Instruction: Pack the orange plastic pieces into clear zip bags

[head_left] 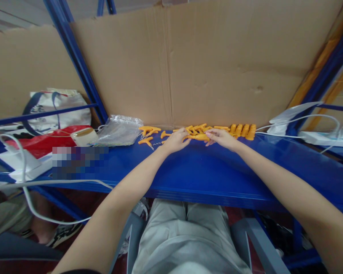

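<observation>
My left hand (pixel 176 140) has its fingers closed at the left end of a slim orange plastic piece (pixel 200 137), just above the blue shelf. From the other side, my right hand (pixel 221 138) pinches the right end of this piece; the fingertips partly cover it. Left of my left hand lie several orange T-handled corkscrews (pixel 145 141) with bare metal spirals. Behind my hands is a row of loose orange parts (pixel 198 128), partly hidden. Several orange sleeve-like pieces (pixel 243 131) stand side by side beyond my right hand.
A tall cardboard sheet (pixel 217 64) backs the blue shelf (pixel 200 173). At left are a clear plastic bag (pixel 118 129), a red bag (pixel 45 140), a white tote (pixel 63 112) and a cable (pixel 25 190). A power strip (pixel 328 137) lies right. Another person's leg (pixel 10 217) shows lower left.
</observation>
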Demonstrator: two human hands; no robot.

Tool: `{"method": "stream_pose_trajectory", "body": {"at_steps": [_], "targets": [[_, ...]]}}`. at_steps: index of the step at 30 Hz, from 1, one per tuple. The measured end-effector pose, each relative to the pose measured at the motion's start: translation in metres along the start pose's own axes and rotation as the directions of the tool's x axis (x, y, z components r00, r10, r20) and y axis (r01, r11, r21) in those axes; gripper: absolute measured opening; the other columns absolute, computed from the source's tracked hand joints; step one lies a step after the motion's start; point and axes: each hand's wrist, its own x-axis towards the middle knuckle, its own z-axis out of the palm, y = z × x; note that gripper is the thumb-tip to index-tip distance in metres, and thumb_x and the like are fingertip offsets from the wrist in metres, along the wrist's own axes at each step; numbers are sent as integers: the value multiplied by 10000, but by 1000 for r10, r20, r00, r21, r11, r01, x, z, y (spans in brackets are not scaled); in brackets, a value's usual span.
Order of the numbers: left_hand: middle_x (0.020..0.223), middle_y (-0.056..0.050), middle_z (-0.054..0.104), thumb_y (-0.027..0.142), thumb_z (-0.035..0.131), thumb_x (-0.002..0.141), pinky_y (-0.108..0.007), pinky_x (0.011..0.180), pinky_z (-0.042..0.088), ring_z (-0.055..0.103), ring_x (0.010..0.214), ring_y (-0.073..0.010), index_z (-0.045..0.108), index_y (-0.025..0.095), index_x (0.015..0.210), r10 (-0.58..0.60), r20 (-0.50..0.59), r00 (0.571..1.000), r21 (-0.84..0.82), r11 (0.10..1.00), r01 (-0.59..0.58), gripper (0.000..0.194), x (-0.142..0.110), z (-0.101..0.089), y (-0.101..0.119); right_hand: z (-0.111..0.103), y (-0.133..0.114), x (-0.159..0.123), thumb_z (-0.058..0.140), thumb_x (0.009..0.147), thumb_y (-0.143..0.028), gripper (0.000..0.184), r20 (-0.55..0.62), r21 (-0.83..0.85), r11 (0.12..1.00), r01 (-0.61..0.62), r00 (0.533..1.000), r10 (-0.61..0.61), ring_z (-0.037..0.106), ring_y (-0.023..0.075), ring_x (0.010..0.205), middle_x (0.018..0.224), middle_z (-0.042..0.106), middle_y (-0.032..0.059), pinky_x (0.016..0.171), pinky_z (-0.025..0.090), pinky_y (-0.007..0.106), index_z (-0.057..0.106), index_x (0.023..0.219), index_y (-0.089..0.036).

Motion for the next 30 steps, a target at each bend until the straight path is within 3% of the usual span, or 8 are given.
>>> {"method": "stream_pose_trajectory", "body": {"at_steps": [8,12,16,20,24,30], "targets": [[910,-67,663,193,576,885,-310,823,506,639,895,-182,678,147,872,57,-39,998,-49,997,-59,112,2,9,-4,1,-6,-2,537,952,-442,291,-3,112,974,-196,980,198,668,130,531,705,708,66,540,545,224,559,860,-166],[920,-72,667,192,580,887,-309,825,505,639,905,-185,681,144,880,64,-44,997,-38,997,-66,112,3,11,-6,-6,-5,-6,584,935,-381,242,109,161,961,-224,972,208,701,145,616,810,734,65,569,560,235,562,1074,-185],[956,-73,653,216,570,901,-300,810,506,645,907,-184,666,145,903,45,-48,998,-17,999,-46,119,2,10,-6,-12,0,-8,735,825,-294,392,170,193,969,-155,978,122,713,148,682,897,746,53,627,577,262,539,1154,-209],[971,-64,626,243,569,911,-282,787,505,646,871,-169,642,151,902,57,-75,996,-1,998,-57,117,1,7,-6,-11,2,-6,688,860,-402,272,162,219,967,-133,982,98,691,142,616,859,750,84,605,558,270,580,958,-173],[972,-57,609,260,565,919,-276,786,503,641,877,-165,628,158,902,88,-114,990,5,996,-88,122,1,8,-7,-7,1,-4,584,899,-529,396,147,217,963,-156,981,126,666,141,545,783,744,120,543,520,251,571,781,-151],[953,-49,601,275,582,915,-276,780,500,636,869,-163,626,160,892,83,-128,988,3,996,-84,125,2,12,-10,-5,-2,-5,528,924,-544,417,142,179,958,-223,970,199,655,138,519,767,744,128,473,481,223,589,805,-149]]}}
